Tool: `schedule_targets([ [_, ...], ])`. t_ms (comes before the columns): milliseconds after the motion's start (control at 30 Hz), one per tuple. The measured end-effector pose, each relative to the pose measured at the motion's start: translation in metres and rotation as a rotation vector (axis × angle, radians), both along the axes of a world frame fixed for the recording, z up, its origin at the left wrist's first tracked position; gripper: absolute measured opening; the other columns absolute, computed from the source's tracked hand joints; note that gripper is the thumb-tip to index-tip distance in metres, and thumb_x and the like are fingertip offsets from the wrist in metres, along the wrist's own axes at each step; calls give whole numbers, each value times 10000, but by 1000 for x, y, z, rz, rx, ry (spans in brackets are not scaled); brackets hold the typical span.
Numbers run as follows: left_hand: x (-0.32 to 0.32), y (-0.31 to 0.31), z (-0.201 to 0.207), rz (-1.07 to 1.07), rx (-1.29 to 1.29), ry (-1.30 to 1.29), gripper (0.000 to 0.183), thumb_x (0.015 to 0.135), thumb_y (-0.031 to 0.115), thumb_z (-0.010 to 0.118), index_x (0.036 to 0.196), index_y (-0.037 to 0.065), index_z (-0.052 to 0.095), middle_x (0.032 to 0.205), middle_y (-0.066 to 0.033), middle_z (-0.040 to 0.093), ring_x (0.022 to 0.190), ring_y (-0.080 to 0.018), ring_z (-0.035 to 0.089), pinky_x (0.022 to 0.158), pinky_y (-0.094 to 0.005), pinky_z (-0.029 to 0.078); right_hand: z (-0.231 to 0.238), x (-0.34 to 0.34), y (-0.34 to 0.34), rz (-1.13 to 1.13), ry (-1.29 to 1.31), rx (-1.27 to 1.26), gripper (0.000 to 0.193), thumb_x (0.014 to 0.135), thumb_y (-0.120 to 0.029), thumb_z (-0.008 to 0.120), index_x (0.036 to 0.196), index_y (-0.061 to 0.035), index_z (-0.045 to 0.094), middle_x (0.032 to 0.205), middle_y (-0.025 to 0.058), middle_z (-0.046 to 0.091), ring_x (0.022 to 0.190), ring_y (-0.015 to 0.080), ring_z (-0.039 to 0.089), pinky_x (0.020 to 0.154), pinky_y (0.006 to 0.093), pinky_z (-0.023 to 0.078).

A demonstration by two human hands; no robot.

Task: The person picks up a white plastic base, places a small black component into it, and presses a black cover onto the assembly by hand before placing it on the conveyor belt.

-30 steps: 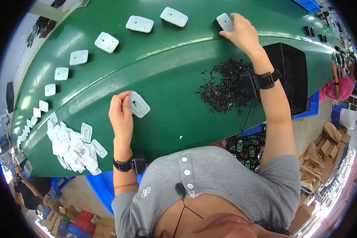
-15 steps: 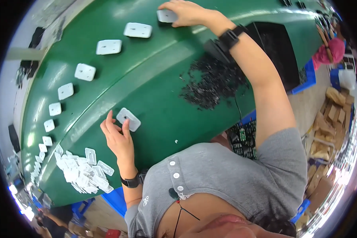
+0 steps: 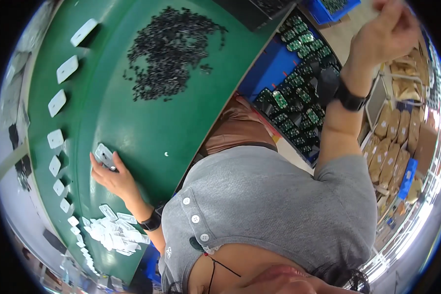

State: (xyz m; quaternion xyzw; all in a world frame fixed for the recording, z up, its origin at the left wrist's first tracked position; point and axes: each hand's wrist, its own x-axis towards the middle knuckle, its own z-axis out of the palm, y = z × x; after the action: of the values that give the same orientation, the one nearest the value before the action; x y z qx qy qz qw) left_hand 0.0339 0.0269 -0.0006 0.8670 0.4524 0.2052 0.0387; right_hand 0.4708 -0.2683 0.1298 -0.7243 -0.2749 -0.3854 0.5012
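My left hand (image 3: 113, 180) rests at the left of the green table with its fingers around a clear plastic cover (image 3: 103, 155). A small dark part shows on that cover. My right hand (image 3: 388, 35) is raised far out to the right, beyond the table edge. Its fingers look curled but are smeared by motion, so whether they hold anything is unclear. Nearest to my right forearm lies a tray of green circuit boards (image 3: 299, 81). Close to my left wrist sits a heap of clear plastic covers (image 3: 115, 236).
White plastic housings (image 3: 56, 139) stand in a curved row along the table's left side. A spread of small black parts (image 3: 169, 51) covers the far middle. A black box (image 3: 250, 11) and a blue bin (image 3: 330, 10) stand behind; wrapped brown packages (image 3: 389, 134) fill shelving at right.
My right hand has left the white housing at the far side and swung right, past the table edge. The view has turned rightward, bringing the circuit-board tray into fuller sight. My left hand keeps the cover.
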Motion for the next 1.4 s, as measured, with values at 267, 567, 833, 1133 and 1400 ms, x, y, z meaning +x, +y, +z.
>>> schedule_targets([
  [267, -10, -17, -1, -136, 165, 75, 480, 894, 227, 636, 1319, 58, 488, 1051, -100, 579, 971, -263, 515, 880, -396, 377, -225, -126, -124, 59, 863, -1309, 513, 696, -328, 770, 1129, -105, 606, 987, 109, 583, 965, 289, 588, 791, 406, 488],
  [567, -7, -15, -6, -129, 102, -42, 489, 873, 152, 663, 1315, 37, 487, 1073, -111, 594, 991, -253, 529, 863, -374, 406, -250, -141, -133, 182, 545, -1349, 744, 611, -235, 809, 1274, -109, 496, 1016, 124, 522, 947, 314, 537, 807, 399, 460],
  [833, -24, -28, -4, -171, -41, -213, 539, 706, -7, 691, 1215, 28, 518, 1152, -183, 567, 1057, -378, 509, 934, -446, 400, -282, -158, -167, 141, 661, -1005, 501, 785, -135, 718, 1222, 6, 518, 1160, 221, 570, 1083, 397, 529, 937, 428, 420],
  [1133, -36, -72, -1, -155, -13, -292, 540, 732, 42, 682, 1243, 36, 506, 1124, -149, 564, 1059, -346, 504, 932, -431, 410, -111, -197, -17, 895, 727, -207, 313, 883, -11, 587, 1179, -33, 489, 1073, 92, 541, 831, 174, 580, 798, 296, 458],
  [1400, -48, -79, -11, -128, -48, -504, 555, 719, -18, 677, 1244, 19, 499, 1127, -163, 559, 1076, -355, 497, 942, -422, 418, -94, -258, 125, 937, -306, -917, 525, 750, -129, 719, 1243, -90, 544, 1085, 137, 536, 1025, 304, 512, 911, 416, 396],
])
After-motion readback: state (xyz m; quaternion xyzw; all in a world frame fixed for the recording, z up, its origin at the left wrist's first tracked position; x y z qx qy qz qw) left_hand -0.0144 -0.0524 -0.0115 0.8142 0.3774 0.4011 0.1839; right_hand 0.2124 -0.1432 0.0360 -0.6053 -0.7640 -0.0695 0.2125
